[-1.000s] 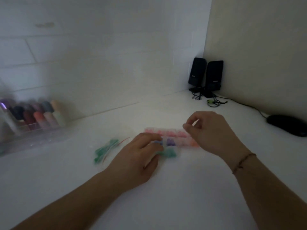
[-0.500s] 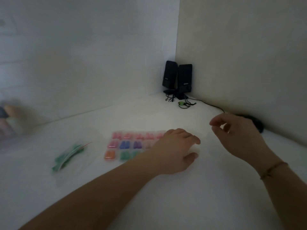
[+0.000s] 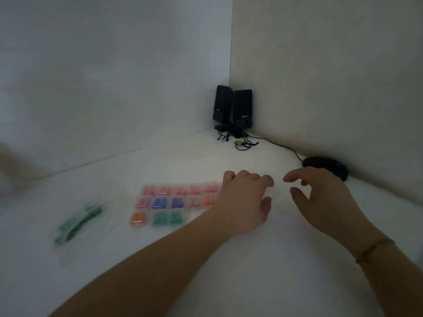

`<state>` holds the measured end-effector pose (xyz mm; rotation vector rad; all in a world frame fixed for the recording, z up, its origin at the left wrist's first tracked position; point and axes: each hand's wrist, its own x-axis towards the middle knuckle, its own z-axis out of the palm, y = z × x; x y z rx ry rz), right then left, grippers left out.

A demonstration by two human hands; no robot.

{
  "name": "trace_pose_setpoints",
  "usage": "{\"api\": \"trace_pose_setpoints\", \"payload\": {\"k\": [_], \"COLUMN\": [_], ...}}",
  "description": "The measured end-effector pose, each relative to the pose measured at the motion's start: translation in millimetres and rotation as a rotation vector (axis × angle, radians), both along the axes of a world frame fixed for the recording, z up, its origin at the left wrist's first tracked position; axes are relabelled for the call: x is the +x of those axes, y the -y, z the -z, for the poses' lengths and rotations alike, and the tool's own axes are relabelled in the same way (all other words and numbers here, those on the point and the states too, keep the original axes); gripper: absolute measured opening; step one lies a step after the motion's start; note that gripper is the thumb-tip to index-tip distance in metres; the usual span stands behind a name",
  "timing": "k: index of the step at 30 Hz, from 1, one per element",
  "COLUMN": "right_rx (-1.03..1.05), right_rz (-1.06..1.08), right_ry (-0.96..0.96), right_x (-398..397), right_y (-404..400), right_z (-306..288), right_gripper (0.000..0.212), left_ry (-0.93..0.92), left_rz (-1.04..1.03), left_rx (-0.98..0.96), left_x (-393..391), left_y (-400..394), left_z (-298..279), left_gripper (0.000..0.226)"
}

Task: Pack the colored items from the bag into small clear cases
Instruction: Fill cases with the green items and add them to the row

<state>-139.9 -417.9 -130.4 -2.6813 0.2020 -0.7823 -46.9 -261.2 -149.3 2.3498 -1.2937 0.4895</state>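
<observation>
Right now my left hand (image 3: 246, 202) lies palm down at the right end of the rows of small clear cases (image 3: 174, 203), fingers curled over something too blurred for me to tell. My right hand (image 3: 320, 197) hovers just beside it, grip loosely spread and holding nothing. Well apart on the white surface (image 3: 251, 282) lies the clear bag (image 3: 80, 221) of green items.

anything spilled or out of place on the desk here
Nothing stands out. The small clear cases sit in tidy rows, the bag of green items lies flat to their left, and nothing has spilled. The picture is blurry, so fine damage cannot be judged.
</observation>
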Motion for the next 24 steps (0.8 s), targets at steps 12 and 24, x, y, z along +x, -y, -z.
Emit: {"api": "trace_pose_setpoints", "payload": {"k": [12, 24], "right_rx": [0.079, 0.051], "right_rz": [-0.515, -0.743], "right_ry": [0.517, 0.319], "right_x": [37, 73], "right_y": [-126, -186], "right_z": [-30, -11], "right_gripper": [0.01, 0.018], "left_ry": [-1.384, -1.197], "left_rz": [0.415, 0.204], "left_rx": [-0.938, -1.057], "left_x": [0, 17], "left_y": [-142, -211], "left_z": [-35, -14], "left_gripper": [0.043, 0.054]}}
